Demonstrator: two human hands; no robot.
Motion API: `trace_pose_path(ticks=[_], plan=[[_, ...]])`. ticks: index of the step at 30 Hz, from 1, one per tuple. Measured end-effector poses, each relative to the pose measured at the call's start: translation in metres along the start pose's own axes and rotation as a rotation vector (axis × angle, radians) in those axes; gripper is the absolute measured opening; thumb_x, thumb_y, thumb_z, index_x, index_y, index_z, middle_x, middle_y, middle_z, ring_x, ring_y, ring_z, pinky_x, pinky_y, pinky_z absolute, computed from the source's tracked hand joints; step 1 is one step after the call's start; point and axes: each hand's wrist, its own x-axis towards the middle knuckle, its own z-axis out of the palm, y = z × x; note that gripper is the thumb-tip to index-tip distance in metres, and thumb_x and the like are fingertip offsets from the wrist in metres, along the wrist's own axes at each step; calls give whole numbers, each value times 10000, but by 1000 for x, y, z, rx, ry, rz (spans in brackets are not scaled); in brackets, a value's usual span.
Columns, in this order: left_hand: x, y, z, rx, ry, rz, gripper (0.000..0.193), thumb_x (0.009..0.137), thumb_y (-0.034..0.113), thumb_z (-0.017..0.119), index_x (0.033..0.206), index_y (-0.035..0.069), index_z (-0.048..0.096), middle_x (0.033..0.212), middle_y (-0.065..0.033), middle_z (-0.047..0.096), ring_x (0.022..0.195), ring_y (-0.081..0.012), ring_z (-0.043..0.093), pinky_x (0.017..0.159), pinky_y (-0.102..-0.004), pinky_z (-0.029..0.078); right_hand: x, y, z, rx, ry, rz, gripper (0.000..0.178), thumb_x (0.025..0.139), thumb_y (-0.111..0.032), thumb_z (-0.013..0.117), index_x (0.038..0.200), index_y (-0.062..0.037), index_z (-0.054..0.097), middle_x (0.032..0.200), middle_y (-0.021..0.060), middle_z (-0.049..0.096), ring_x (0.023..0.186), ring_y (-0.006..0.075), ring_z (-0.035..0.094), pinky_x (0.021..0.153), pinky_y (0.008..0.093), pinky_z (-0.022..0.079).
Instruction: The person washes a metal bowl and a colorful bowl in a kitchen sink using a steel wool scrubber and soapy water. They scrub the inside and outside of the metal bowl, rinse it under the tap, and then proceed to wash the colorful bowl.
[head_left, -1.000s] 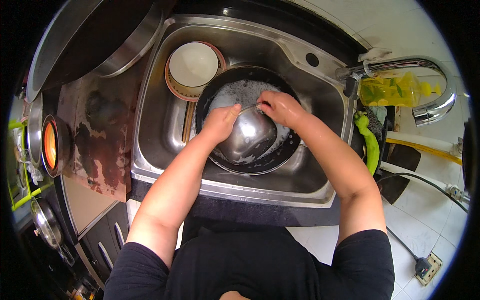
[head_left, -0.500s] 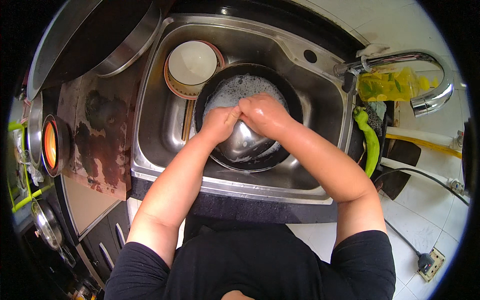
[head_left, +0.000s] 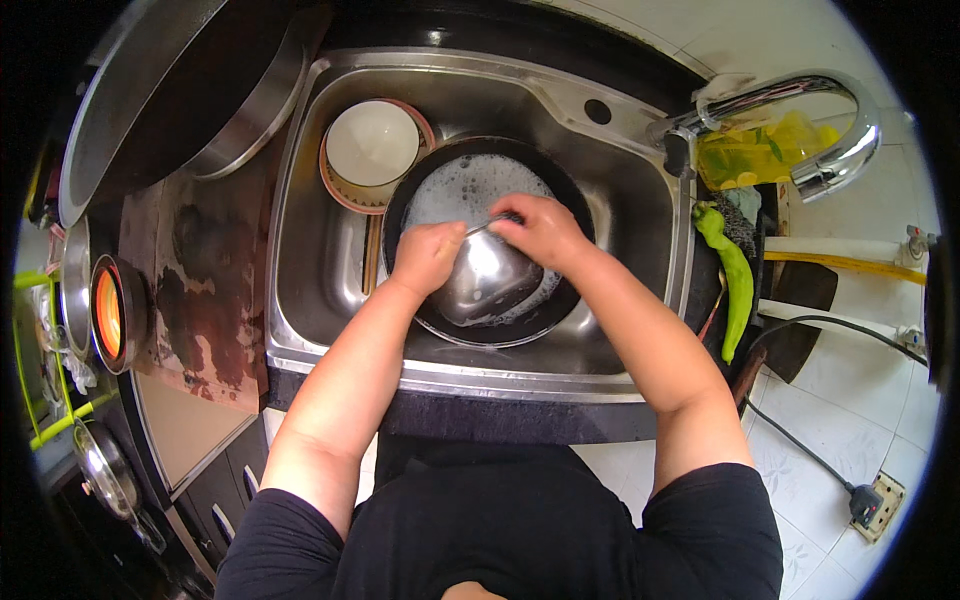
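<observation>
Metal vessel (head_left: 488, 280) is held tilted in a dark, sudsy pan (head_left: 568, 185), its rim clamped by the left hand (head_left: 430, 257) and pinched by the right hand (head_left: 542, 235).

This is a kitchen — a stainless-steel sink (head_left: 645, 225) holds 1 white bowl (head_left: 372, 143) and a sudsy black pan (head_left: 500, 147), with a chrome gooseneck faucet (head_left: 825, 172) and 1 long green pepper (head_left: 738, 290) alongside.

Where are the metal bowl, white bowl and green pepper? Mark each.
Metal bowl (head_left: 489, 272), head view, shiny wall.
White bowl (head_left: 372, 143), head view, white middle.
Green pepper (head_left: 738, 285), head view, middle of body.
</observation>
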Motion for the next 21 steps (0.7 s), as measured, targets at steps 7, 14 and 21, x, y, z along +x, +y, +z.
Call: trace_pose_path(ticks=[7,14,21], plan=[[6,-10,3,-24,125,-118,472,929,385,418,682,23,594,690,-219,570,661,-412,567,566,-442,428,-1,21,-14,79,77,103,184,804,-221,658,886,-58,633,776,62,624,725,113,558,722,275,449],[1,1,-4,-152,217,-189,545,960,424,365,737,-19,591,677,-197,581,639,-333,566,599,-392,428,23,-28,16,-116,113,-176,266,786,-220,649,972,-38,595,878,183,633,856,347,602,774,393,464],[12,15,-5,-323,381,-362,458,933,371,498,765,-40,611,614,-90,565,609,-136,490,595,-318,412,9,115,53,-183,365,363,268,798,-157,622,1006,-6,545,1024,216,564,967,386,537,805,424,451]])
